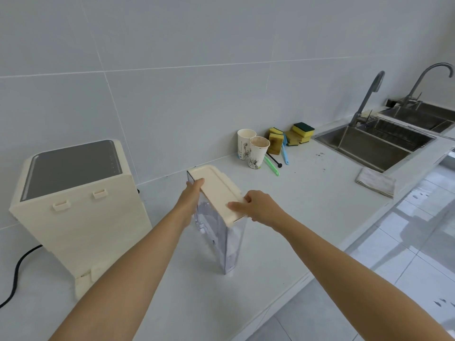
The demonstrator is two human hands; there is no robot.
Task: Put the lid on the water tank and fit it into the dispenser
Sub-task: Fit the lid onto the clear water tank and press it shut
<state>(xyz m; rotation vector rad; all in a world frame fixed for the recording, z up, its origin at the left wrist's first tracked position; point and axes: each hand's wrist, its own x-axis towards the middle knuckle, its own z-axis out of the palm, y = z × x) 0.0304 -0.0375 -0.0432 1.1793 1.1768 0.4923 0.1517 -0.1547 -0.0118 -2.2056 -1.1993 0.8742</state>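
Head view, centre of frame: clear tank upright on counter, lid resting on top. Left hand and right hand gripping lid's edges. Dispenser at left, apart. Risk: lid seated crooked, jamming later in the dispenser.

Not seeing any text I can actually read here. The two paper cups by the wall are showing some dark line-art prints, but no words are coming through. The dispenser is showing a row of tiny marks on its grey top panel, way too small to make out
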